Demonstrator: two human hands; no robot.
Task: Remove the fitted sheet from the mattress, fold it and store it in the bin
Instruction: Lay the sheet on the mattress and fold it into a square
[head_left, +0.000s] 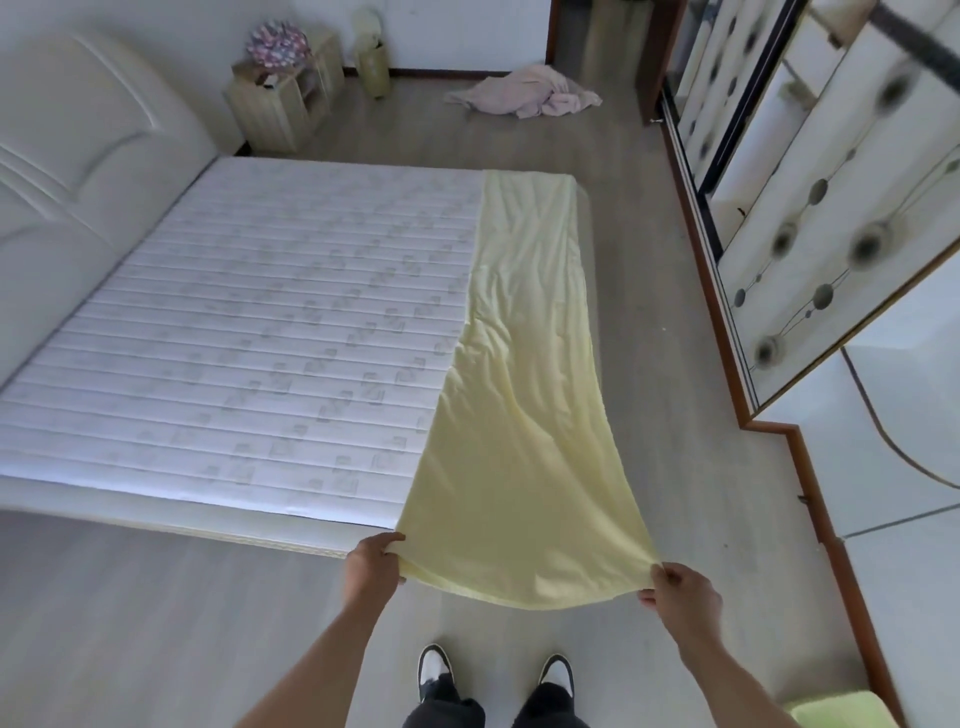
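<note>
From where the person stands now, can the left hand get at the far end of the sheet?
Probably not. The left hand grips the near corner of the sheet, as the right hand does. The far end lies at the other side of the mattress, well beyond the arm, so the person would have to walk there.

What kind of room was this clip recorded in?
Most likely a home bedroom: a bare quilted mattress against a padded headboard, a small bedside cabinet in the corner, and what look like sliding wardrobe doors along the wall.

Head camera looks steeply down (wide-angle) past both arms onto the mattress (249, 332)
</note>
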